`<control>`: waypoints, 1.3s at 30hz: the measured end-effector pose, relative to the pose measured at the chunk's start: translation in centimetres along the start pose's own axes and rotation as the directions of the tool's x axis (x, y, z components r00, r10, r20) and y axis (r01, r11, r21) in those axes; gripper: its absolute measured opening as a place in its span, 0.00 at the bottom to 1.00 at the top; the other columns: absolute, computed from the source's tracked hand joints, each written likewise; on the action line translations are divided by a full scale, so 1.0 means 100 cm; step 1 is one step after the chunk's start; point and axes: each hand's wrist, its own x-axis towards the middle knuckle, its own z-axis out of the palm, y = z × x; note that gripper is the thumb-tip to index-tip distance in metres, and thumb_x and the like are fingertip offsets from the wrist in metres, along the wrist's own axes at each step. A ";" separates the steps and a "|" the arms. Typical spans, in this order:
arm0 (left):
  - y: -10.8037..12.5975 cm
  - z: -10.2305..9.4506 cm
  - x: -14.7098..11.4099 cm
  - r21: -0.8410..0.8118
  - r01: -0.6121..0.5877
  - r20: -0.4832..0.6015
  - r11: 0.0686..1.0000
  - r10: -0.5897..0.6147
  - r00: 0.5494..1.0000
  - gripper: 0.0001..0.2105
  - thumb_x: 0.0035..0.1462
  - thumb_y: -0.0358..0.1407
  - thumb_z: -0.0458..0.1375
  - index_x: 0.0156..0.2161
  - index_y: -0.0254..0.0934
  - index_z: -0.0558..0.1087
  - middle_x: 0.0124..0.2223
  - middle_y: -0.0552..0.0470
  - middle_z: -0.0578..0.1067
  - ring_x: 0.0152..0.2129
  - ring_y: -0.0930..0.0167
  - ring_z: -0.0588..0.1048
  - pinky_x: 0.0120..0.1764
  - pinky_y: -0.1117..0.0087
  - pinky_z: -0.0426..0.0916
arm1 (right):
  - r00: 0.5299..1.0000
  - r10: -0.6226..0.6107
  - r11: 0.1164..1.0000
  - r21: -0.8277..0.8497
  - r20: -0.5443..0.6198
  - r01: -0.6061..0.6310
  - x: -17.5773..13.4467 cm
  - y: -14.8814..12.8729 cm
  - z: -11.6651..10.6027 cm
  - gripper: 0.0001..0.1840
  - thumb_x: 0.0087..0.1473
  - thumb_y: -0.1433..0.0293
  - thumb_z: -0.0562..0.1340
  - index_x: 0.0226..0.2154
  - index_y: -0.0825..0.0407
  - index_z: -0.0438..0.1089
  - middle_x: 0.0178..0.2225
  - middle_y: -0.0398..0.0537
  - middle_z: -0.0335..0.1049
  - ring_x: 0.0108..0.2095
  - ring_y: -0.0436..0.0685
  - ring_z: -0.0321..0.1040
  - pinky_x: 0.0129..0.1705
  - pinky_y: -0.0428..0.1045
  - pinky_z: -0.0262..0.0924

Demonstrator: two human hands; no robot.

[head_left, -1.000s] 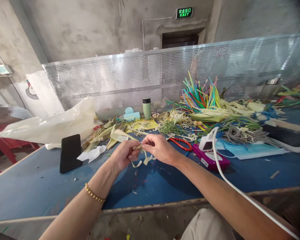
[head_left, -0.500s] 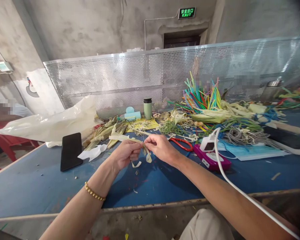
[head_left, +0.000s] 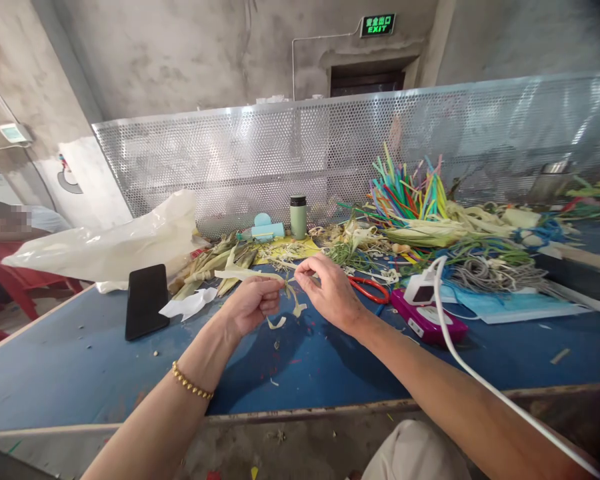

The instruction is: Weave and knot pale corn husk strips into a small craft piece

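Observation:
Pinched in my left hand [head_left: 253, 305] is a pale corn husk strip [head_left: 240, 273]. One end sticks out to the left, and thin curled ends [head_left: 298, 308] dangle below the fingertips. My right hand [head_left: 330, 293] is just to the right, thumb and forefinger bent together in a pinch. What lies between those fingertips is too small to make out. Red-handled scissors [head_left: 370, 291] lie beside my right hand. Behind my left hand is a heap of dry husks [head_left: 213, 265]. A small white curl [head_left: 277, 323] shows below the hands.
A black phone [head_left: 147, 302] and white scrap [head_left: 187, 305] lie left, before a plastic bag [head_left: 105, 237]. A green bottle [head_left: 298, 218] stands behind. Right are a purple box [head_left: 430, 321] with white cable [head_left: 460, 360], a face mask [head_left: 520, 305], grey cords [head_left: 485, 272] and colourful strips [head_left: 410, 190].
My right hand has moved a little to the right, opening a gap from my left fingertips. My left hand still grips the husk strip. The whole view has shifted slightly.

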 end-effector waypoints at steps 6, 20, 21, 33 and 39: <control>0.001 0.002 -0.003 -0.025 0.046 0.024 0.999 -0.046 0.999 0.15 0.50 0.30 0.59 0.19 0.36 0.57 0.16 0.63 0.47 0.13 0.81 0.46 0.17 0.76 0.44 | 0.995 -0.077 0.979 -0.185 0.071 0.089 -0.001 -0.003 -0.001 0.07 0.53 0.68 0.63 0.27 0.53 0.74 0.30 0.49 0.67 0.35 0.55 0.63 0.40 0.49 0.54; -0.003 0.008 -0.007 0.267 -0.130 0.017 0.955 0.130 0.991 0.11 0.47 0.36 0.63 0.25 0.30 0.69 0.23 0.52 0.68 0.15 0.81 0.57 0.19 0.76 0.46 | 0.973 0.123 0.991 0.031 0.198 -0.132 0.000 -0.007 -0.002 0.10 0.51 0.68 0.62 0.22 0.55 0.70 0.22 0.44 0.69 0.22 0.48 0.61 0.24 0.43 0.50; -0.003 0.007 -0.007 0.265 -0.130 0.012 0.955 0.131 0.991 0.10 0.47 0.36 0.63 0.25 0.30 0.69 0.23 0.51 0.68 0.16 0.81 0.58 0.19 0.76 0.47 | 0.973 0.128 0.990 0.032 0.190 -0.136 0.000 -0.006 -0.002 0.10 0.50 0.67 0.62 0.22 0.55 0.69 0.22 0.45 0.69 0.22 0.48 0.62 0.24 0.43 0.50; -0.006 0.009 -0.005 0.062 -0.095 0.005 0.994 0.095 0.995 0.09 0.46 0.30 0.64 0.24 0.31 0.66 0.22 0.54 0.66 0.16 0.82 0.57 0.20 0.78 0.51 | 0.949 0.189 0.965 0.130 0.253 -0.226 0.001 0.000 -0.002 0.09 0.51 0.69 0.59 0.22 0.55 0.67 0.19 0.43 0.67 0.19 0.48 0.62 0.22 0.43 0.50; -0.008 0.009 -0.004 0.010 -0.081 -0.008 0.997 0.081 0.997 0.08 0.46 0.28 0.62 0.25 0.31 0.66 0.22 0.54 0.66 0.15 0.82 0.56 0.19 0.78 0.50 | 0.938 0.216 0.960 0.115 0.270 -0.254 0.002 -0.001 -0.004 0.08 0.49 0.70 0.60 0.22 0.55 0.68 0.19 0.42 0.67 0.18 0.47 0.61 0.23 0.43 0.50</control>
